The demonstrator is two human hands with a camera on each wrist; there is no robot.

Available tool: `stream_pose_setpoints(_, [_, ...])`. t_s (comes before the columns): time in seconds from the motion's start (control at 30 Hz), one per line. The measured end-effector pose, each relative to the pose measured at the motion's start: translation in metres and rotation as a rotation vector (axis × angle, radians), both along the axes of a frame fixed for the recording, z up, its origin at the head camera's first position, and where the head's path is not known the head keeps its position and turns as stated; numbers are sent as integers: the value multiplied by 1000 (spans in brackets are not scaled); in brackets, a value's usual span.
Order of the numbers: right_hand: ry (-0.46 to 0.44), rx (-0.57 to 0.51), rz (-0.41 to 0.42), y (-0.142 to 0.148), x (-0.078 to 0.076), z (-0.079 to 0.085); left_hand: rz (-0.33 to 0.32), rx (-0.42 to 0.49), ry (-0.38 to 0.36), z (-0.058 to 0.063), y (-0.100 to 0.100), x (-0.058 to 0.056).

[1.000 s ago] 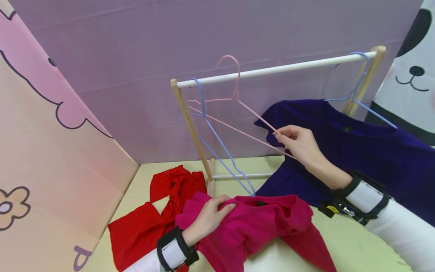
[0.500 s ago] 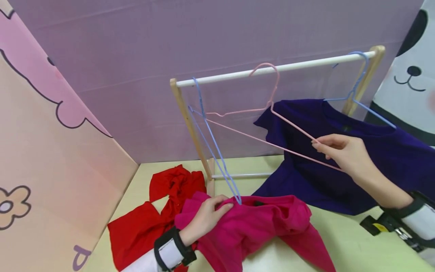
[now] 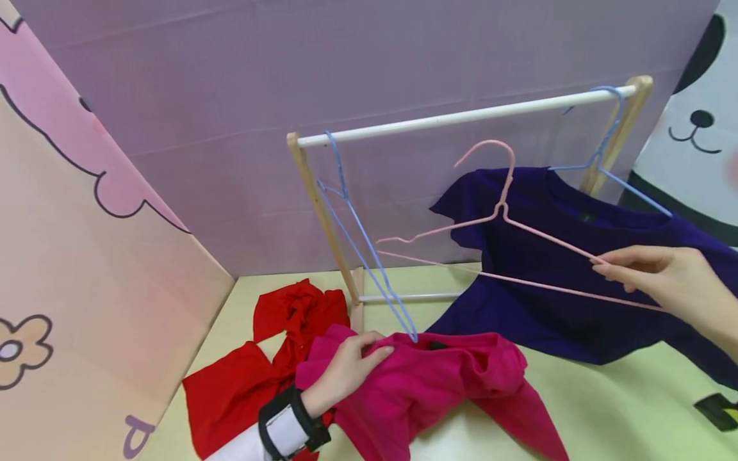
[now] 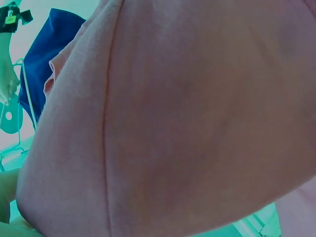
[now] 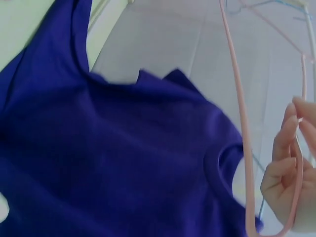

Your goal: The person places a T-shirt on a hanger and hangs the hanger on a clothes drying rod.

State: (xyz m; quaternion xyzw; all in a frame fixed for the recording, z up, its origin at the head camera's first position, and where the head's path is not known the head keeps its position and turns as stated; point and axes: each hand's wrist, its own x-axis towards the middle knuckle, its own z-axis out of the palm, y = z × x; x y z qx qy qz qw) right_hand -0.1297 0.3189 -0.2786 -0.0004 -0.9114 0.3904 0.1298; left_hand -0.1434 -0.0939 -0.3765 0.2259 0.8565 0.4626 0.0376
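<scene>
1. The rack (image 3: 403, 127) stands on the table (image 3: 605, 410), in front of the back wall (image 3: 230, 160); a side panel (image 3: 75, 256) flanks the left of the frame.
2. The left-end hanger (image 3: 341, 173) is on the rack's bar, its low corner at the neckline of the crumpled top (image 3: 438, 384), perhaps touching.
3. That top lies at bottom centre, the left hand (image 3: 346, 366) on its left part.
4. Left of it, a second garment (image 3: 242, 378) lies on the table.
5. At right, the right-end hanger (image 3: 637, 192) bears the shirt (image 3: 553, 266).
6. Before the shirt is the held hanger (image 3: 503, 203), its right arm in the right hand (image 3: 663, 272).
</scene>
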Motion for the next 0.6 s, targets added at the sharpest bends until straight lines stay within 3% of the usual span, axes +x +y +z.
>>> stream_pose_setpoints(0.1, [49, -20, 20, 16, 4, -6, 1, 4, -28, 1, -1, 0])
stream_pose_setpoints(0.3, [204, -128, 159, 62, -1, -33, -3, 3, -38, 1, -5, -2])
stream_pose_setpoints(0.33, [212, -151, 200, 70, -2, -37, 0, 1, -39, 1, -5, -2])
stream_pose_setpoints(0.4, [219, -130, 197, 81, -2, -42, 5, -4, -48, 2, -6, -2])
stream_pose_setpoints(0.6, [245, -245, 454, 88, -1, -46, 30, -24, -53, -1, -6, -5])
